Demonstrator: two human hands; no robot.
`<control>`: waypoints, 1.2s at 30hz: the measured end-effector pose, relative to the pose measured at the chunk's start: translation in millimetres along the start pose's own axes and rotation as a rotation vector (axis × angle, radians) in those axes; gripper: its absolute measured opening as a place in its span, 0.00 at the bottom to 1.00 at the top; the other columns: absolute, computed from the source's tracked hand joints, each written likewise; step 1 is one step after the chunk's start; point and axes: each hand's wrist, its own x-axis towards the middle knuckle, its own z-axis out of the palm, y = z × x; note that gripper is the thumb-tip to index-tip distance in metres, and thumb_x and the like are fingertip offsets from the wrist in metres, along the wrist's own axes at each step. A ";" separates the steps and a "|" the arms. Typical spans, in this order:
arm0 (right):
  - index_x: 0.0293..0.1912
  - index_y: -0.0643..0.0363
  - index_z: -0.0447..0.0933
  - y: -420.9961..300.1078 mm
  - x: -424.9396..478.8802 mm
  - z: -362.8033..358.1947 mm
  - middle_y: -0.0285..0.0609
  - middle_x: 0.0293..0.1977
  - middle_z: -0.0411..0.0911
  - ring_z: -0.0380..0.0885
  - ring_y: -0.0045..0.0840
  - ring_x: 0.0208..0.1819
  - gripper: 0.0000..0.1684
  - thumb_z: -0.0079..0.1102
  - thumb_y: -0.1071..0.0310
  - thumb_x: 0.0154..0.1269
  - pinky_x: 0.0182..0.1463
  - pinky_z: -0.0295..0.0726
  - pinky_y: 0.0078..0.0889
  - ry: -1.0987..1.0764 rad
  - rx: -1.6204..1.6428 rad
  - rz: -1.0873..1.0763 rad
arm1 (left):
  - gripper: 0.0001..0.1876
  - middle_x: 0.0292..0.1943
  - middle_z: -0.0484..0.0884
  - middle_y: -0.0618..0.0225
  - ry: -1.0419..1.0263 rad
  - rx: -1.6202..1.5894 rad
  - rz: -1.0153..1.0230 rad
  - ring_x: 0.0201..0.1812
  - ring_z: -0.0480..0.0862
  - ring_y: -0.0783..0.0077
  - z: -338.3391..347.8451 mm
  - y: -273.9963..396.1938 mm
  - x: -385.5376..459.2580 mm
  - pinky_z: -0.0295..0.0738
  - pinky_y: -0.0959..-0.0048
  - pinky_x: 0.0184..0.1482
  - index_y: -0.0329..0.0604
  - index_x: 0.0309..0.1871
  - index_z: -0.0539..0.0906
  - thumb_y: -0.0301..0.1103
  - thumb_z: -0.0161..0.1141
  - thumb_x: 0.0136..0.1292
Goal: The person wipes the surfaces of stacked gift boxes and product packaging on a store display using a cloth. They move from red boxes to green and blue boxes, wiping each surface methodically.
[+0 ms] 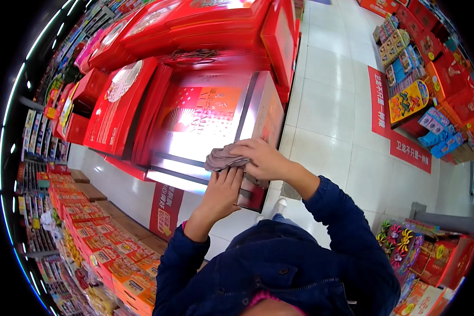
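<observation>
A crumpled grey-brown cloth lies against the near edge of a glossy gift box. My right hand grips the cloth at its right side. Just below it, my left hand rests on the box's near corner, fingertips touching the cloth's lower edge. The box has a pink and orange printed lid with a silvery, shiny border, and its right side panel is visible. Light glares off the lid's lower half.
Red gift boxes are stacked behind and left, one leaning upright. Orange cartons line the lower left. Snack and toy displays stand at right. A tiled floor with red printed floor stickers runs between.
</observation>
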 end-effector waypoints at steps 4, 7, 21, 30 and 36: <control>0.64 0.56 0.73 26.5 -36.7 24.0 0.55 0.65 0.69 0.66 0.50 0.67 0.32 0.56 0.72 0.58 0.72 0.62 0.48 0.463 0.096 -0.035 | 0.62 0.77 0.54 0.45 0.049 0.017 -0.003 0.78 0.53 0.45 1.3 0.6 3.1 0.46 0.44 0.77 0.31 0.76 0.55 0.49 0.81 0.40; 0.66 0.54 0.71 52.1 -45.9 90.5 0.57 0.70 0.61 0.65 0.54 0.67 0.32 0.62 0.67 0.62 0.72 0.61 0.50 0.658 -0.093 -0.100 | 0.61 0.76 0.54 0.41 0.054 0.009 -0.016 0.77 0.55 0.42 -0.5 5.5 6.4 0.49 0.42 0.75 0.27 0.74 0.57 0.45 0.81 0.40; 0.65 0.60 0.67 295.5 -3.2 66.6 0.70 0.55 0.70 0.73 0.62 0.52 0.27 0.52 0.66 0.68 0.57 0.72 0.57 0.957 -0.195 0.720 | 0.57 0.75 0.55 0.35 -0.086 0.079 -0.097 0.77 0.53 0.36 -9.3 12.7 14.2 0.43 0.40 0.77 0.23 0.72 0.56 0.44 0.78 0.45; 0.62 0.62 0.63 185.5 -144.2 173.8 0.73 0.43 0.74 0.74 0.65 0.46 0.23 0.52 0.63 0.72 0.51 0.74 0.62 -0.086 0.150 0.757 | 0.58 0.76 0.54 0.40 0.081 0.299 -0.068 0.78 0.54 0.40 17.1 8.8 1.4 0.46 0.42 0.77 0.25 0.73 0.55 0.40 0.78 0.41; 0.47 0.64 0.76 169.9 -155.9 47.6 0.55 0.41 0.79 0.78 0.45 0.43 0.16 0.49 0.60 0.75 0.50 0.78 0.43 -0.323 0.506 0.633 | 0.53 0.76 0.55 0.42 0.020 0.081 -0.279 0.76 0.57 0.42 -19.2 49.5 1.2 0.52 0.44 0.76 0.34 0.75 0.57 0.38 0.77 0.48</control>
